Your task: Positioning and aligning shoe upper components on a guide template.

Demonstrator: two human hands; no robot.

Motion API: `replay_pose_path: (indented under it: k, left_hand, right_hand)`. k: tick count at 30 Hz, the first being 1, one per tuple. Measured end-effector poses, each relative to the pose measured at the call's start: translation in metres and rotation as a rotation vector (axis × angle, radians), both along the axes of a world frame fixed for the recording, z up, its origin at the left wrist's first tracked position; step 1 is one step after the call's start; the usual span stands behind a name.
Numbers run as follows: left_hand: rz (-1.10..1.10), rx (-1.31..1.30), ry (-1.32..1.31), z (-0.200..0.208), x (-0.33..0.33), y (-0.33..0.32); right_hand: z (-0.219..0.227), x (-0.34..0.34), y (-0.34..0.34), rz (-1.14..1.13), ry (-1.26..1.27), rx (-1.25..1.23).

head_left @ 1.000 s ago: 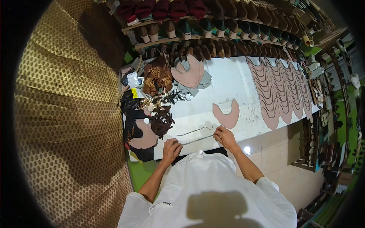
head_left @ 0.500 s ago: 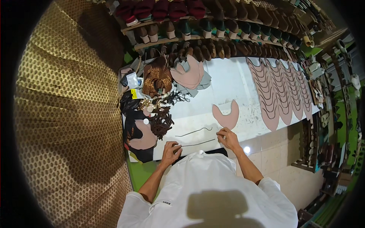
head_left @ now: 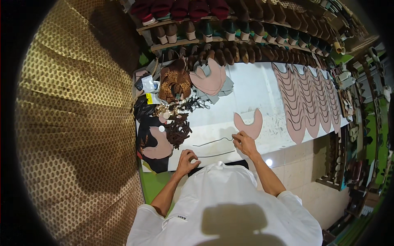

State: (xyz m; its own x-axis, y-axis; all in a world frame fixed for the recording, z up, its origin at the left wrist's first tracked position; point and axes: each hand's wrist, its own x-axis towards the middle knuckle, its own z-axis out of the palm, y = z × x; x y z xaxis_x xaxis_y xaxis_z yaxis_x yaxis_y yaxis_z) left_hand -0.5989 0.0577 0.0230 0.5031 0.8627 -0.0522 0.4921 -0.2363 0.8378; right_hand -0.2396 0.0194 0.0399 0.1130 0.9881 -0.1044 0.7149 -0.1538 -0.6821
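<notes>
"Left of the pink piece (head_left: pixel 255 128), what's on the desk (head_left: pixel 250 90)?"

"Two cords: one wavy cord (head_left: pixel 210 143), one straighter cord (head_left: pixel 217 155)."

"And the hands?"

"Left hand (head_left: pixel 188 162): loosely curled, thumb and fingers parted, by the straighter cord's end. Right hand (head_left: pixel 245 144): at the pink piece's near edge, fingertips by the wavy cord's end; can't tell if they're pinching."

"Handling?"

"Probably light, bendy; pinch the ends."

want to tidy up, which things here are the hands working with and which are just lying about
Seemingly in use:
straight dark cord, by the left hand
wavy dark cord, by the right hand
pink U-shaped piece beside that hand, possibly

Apparently lying about:
dark brown strips
leopard-print pieces
stacked pink pieces
rows of pink pieces
shelved shoes
</notes>
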Motion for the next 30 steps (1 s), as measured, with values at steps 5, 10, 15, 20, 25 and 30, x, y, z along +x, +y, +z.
replay_pose_path:
  k: [5,10,15,20,25,30]
  left_hand:
    - [0.023,-0.101,-0.035,0.007,-0.005,0.005]
    - [0.165,0.015,0.078,0.016,0.016,0.024]
    - [0.097,0.057,0.133,0.011,0.014,0.034]
    - [0.077,0.148,0.097,0.004,0.007,0.035]
    - [0.05,-0.035,0.12,0.013,0.0,0.025]
    - [0.111,-0.032,0.106,0.009,-0.002,0.017]
  right_hand:
    - [0.001,0.0,0.005,0.041,-0.021,0.021]
    - [-0.008,0.004,0.007,0.091,-0.089,0.088]
    - [-0.007,0.004,0.012,0.159,-0.133,0.1]
    - [-0.002,0.005,0.012,0.168,-0.119,0.113]
    - [0.009,0.01,-0.005,0.107,-0.042,-0.011]
    - [0.004,0.007,-0.012,0.108,-0.055,0.046]
